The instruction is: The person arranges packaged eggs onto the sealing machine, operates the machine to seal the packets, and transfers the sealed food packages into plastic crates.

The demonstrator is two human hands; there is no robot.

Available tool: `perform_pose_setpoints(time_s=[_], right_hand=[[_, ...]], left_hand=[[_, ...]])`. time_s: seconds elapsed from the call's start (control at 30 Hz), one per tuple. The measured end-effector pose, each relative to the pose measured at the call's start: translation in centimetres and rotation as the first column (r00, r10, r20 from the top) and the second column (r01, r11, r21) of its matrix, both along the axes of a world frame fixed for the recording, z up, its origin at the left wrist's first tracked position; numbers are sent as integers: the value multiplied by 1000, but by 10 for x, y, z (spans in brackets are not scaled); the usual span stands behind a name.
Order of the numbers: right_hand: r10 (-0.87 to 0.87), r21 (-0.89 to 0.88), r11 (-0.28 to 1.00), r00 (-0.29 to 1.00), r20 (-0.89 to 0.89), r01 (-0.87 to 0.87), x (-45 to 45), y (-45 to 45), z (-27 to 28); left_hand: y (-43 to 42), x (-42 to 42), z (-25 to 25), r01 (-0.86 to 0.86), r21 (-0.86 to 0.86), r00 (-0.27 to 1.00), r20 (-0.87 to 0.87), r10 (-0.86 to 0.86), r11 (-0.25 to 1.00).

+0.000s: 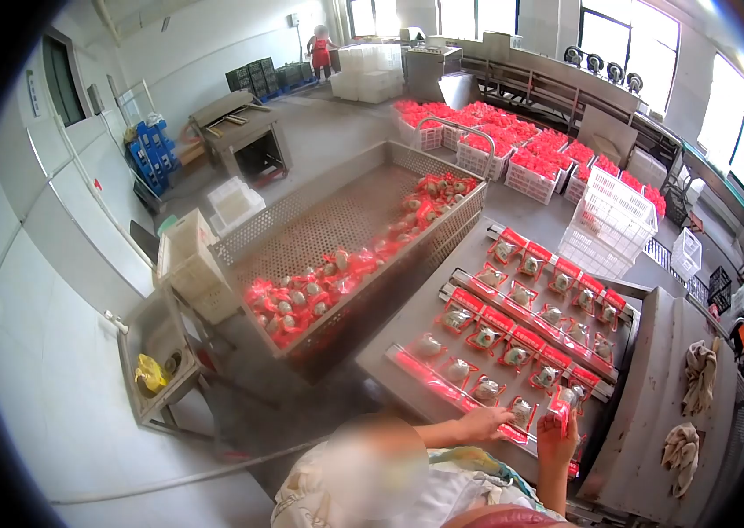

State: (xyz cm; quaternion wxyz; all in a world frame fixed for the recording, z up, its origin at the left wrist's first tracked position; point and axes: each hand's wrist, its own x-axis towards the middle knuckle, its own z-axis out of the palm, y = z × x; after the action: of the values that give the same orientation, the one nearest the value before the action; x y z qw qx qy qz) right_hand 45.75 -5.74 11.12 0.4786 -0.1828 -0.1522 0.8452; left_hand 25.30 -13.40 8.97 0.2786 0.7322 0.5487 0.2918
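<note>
Many packs (301,299) in red wrap lie in a tub (297,236), well left of the left grip (483,424). That grip is half curled by the near strip (444,382) (whether it pinches anything, I cannot tell). Just right of it, the right grip (557,435) is closed on one pack (559,407) at the bench (382,354). Farther right lie two rags (700,378).
</note>
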Motion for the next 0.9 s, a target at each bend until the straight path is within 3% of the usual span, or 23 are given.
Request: perform_pose_setpoints(time_s=[0.1, 0.37, 0.77, 0.9], right_hand=[[-36, -78, 996, 999, 26, 38, 4, -6, -10], [1, -1, 1000, 1000, 18, -1, -9, -12, 3], [-32, -49, 998, 999, 11, 33, -7, -19, 0], [-35, -47, 998, 999, 27, 36, -7, -22, 0]], left_hand=[[-9, -3, 0, -34, -67, 999, 26, 36, 997], [-21, -5, 9, -76, -102, 994, 76, 84, 992], [-23, 1, -4, -70, -37, 993, 90, 73, 997], [-22, 1, 18, -78, -40, 991, 107, 82, 996]])
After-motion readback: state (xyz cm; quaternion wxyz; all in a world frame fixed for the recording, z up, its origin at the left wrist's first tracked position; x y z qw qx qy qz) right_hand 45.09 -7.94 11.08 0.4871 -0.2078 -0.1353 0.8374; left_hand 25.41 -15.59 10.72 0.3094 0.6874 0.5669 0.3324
